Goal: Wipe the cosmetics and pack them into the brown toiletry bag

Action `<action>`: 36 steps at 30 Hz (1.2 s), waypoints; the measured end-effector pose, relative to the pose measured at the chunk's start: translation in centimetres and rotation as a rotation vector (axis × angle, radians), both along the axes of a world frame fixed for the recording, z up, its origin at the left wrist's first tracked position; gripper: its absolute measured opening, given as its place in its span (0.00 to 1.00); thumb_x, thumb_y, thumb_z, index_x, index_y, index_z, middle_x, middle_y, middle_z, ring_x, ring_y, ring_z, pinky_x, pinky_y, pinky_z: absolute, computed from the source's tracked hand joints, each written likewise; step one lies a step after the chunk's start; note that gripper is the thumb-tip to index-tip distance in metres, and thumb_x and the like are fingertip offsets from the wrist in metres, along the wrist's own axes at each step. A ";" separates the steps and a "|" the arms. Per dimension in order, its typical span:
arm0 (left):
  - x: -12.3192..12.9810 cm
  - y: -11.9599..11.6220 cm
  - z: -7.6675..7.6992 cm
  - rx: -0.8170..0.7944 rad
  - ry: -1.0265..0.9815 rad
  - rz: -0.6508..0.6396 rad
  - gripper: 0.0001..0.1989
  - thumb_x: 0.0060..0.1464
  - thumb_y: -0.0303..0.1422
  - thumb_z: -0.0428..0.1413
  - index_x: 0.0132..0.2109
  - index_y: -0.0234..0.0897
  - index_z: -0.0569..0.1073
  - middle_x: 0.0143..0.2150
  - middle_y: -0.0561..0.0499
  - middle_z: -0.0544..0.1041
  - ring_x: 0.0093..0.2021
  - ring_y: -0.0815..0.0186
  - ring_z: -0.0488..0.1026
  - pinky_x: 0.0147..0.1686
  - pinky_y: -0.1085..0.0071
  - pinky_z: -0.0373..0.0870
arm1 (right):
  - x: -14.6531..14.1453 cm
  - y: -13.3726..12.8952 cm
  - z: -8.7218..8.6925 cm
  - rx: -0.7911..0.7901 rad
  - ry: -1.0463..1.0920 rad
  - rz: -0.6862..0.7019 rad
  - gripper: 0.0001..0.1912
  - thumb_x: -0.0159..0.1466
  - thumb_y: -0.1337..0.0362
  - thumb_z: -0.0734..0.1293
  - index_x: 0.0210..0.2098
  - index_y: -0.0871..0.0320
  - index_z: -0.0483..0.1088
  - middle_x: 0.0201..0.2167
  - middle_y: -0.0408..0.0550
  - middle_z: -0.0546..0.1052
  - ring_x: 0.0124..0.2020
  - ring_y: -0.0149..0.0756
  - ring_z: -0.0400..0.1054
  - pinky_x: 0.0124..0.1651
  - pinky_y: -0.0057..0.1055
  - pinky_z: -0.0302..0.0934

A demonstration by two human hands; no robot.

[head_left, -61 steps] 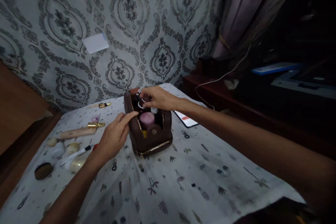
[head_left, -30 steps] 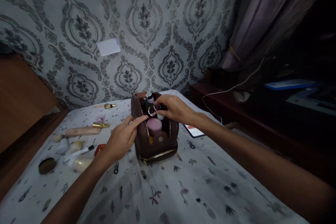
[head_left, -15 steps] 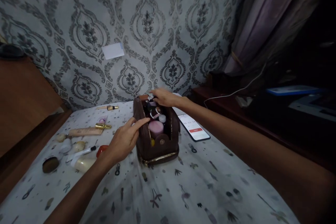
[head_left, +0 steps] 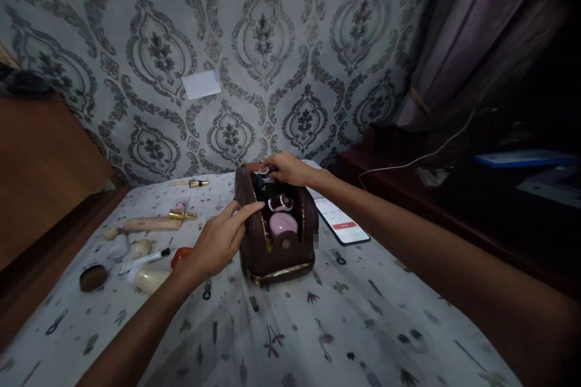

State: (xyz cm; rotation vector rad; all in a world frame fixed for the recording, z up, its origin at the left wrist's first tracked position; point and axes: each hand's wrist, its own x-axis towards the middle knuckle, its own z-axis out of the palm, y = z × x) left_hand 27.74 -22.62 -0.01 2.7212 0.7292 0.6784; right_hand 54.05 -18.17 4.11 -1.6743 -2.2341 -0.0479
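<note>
A brown zip bag [head_left: 278,263] stands unzipped on the patterned sheet, with cosmetics inside. Among them are a pink round item [head_left: 284,225] near the front and a dark, silver-rimmed one [head_left: 280,202] behind it. My left hand [head_left: 222,239] grips the bag's left side, index finger stretched along the opening's edge. At the back of the bag, my right hand [head_left: 290,169] has its fingers closed on a dark bottle with a clear, shiny top [head_left: 263,174], partly inside the bag.
To the left lie a beige tube [head_left: 152,224], a gold-capped item [head_left: 182,214], a red item [head_left: 180,256], a cream bottle [head_left: 152,279] and a round dark compact [head_left: 93,278]. A lit phone [head_left: 344,225] lies right of the bag, near a white cable [head_left: 417,157].
The items inside the bag have shifted; the dark silver-rimmed one now lies turned, and the small white-lidded one is no longer visible. Both hands keep nearly the same places on the bag.
</note>
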 end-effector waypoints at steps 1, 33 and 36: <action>0.0 0.0 0.0 0.007 -0.004 -0.001 0.27 0.63 0.25 0.42 0.66 0.49 0.63 0.42 0.50 0.67 0.39 0.64 0.69 0.43 0.68 0.69 | -0.1 0.0 0.0 -0.002 -0.004 -0.003 0.17 0.59 0.73 0.66 0.47 0.60 0.77 0.42 0.51 0.81 0.44 0.41 0.73 0.43 0.29 0.60; -3.4 -0.2 -1.3 -0.165 -0.148 0.187 0.16 0.65 0.37 0.45 0.55 0.39 0.70 0.22 0.58 0.64 0.24 0.65 0.66 0.29 0.71 0.62 | -1.3 -9.4 -2.3 0.385 0.267 0.027 0.14 0.66 0.67 0.61 0.46 0.59 0.76 0.43 0.51 0.81 0.43 0.40 0.75 0.46 0.35 0.66; -5.0 -0.9 -1.9 -0.187 -0.068 0.255 0.13 0.65 0.38 0.44 0.47 0.41 0.71 0.20 0.59 0.63 0.23 0.65 0.66 0.28 0.71 0.59 | -2.3 -10.9 -2.8 0.486 0.249 0.065 0.12 0.67 0.67 0.61 0.46 0.57 0.75 0.42 0.51 0.80 0.44 0.42 0.75 0.48 0.38 0.68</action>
